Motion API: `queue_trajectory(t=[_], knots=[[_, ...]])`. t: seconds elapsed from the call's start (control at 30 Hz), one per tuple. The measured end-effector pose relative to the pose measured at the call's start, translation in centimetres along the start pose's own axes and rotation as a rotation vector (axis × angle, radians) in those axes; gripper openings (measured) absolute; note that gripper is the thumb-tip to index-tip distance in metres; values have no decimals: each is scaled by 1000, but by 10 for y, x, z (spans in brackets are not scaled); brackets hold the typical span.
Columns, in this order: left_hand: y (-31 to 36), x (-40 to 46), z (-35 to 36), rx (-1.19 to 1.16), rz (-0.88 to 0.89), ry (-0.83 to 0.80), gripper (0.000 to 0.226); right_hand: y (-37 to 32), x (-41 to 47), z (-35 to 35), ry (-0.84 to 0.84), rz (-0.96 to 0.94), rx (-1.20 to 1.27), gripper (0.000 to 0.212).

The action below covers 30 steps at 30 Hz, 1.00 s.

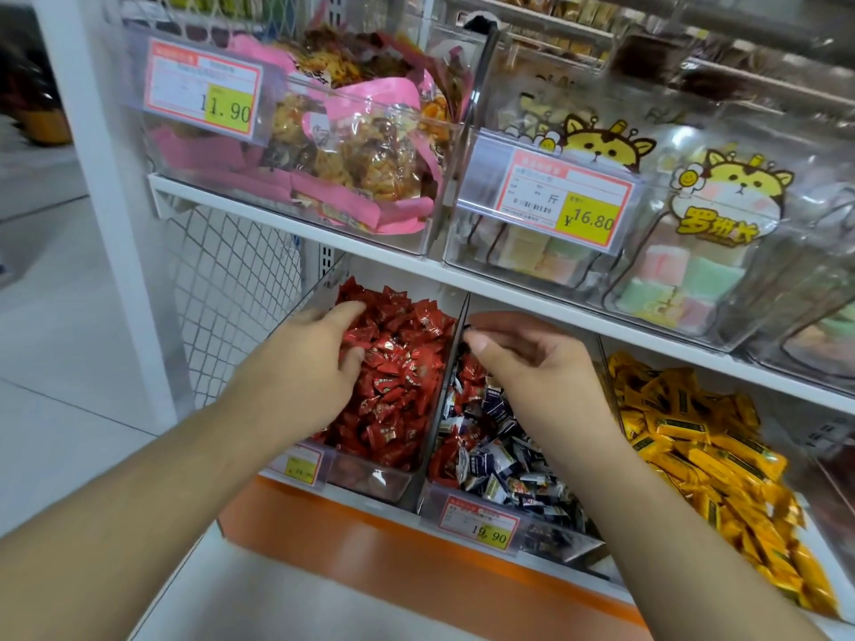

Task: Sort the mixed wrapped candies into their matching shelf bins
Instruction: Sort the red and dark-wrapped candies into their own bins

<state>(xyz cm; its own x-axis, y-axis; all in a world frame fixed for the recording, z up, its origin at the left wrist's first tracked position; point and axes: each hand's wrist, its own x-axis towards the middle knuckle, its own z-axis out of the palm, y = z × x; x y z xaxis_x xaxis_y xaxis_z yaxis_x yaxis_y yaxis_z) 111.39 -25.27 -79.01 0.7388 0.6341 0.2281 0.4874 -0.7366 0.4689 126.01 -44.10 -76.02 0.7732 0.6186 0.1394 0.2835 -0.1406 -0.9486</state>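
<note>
Red wrapped candies [393, 377] fill the clear bin [370, 478] at the lower middle of the frame, on the bottom shelf. The left hand [310, 363] rests on top of this red pile, with its fingers a bit bent and dug into the wrappers; I cannot tell if it is holding one. Just to the right, past a clear divider [451, 367], sits a bin of dark blue and white candies [499, 451] with some red ones mixed in. The right hand [532, 363] hangs over this mixed bin, thumb and fingertips pressed together, maybe pinching something tiny and dark. Yellow wrapped candies [703, 451] lie in the bin at the lower right. Above, at the upper left, a bin holds pink snack packs [333, 145].
</note>
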Motion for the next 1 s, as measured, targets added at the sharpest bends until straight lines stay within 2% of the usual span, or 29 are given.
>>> queue_trajectory(t=[0.07,0.17,0.37,0.47,0.6,0.7,0.87,1.0], knots=[[-1,-2,6,-3,6,-39,53,8,4,-9,33,-17,-147,17],[11,-5,12,-93,134,-82,51,28,10,-26,62,-15,-467,25],[32,-13,32,-112,333,-278,61,51,17,-15,-161,-119,-776,46],[32,-14,38,-119,342,-302,61,62,20,-14,-173,-143,-971,30],[32,-12,35,-113,343,-299,61,62,18,-25,-142,-27,-1093,10],[32,-12,35,-130,336,-301,61,60,16,-29,-132,15,-1117,10],[31,-12,38,-159,334,-292,61,55,26,-22,-88,-162,-984,54],[30,-11,40,-168,336,-281,61,59,42,-8,-250,-142,-953,79]])
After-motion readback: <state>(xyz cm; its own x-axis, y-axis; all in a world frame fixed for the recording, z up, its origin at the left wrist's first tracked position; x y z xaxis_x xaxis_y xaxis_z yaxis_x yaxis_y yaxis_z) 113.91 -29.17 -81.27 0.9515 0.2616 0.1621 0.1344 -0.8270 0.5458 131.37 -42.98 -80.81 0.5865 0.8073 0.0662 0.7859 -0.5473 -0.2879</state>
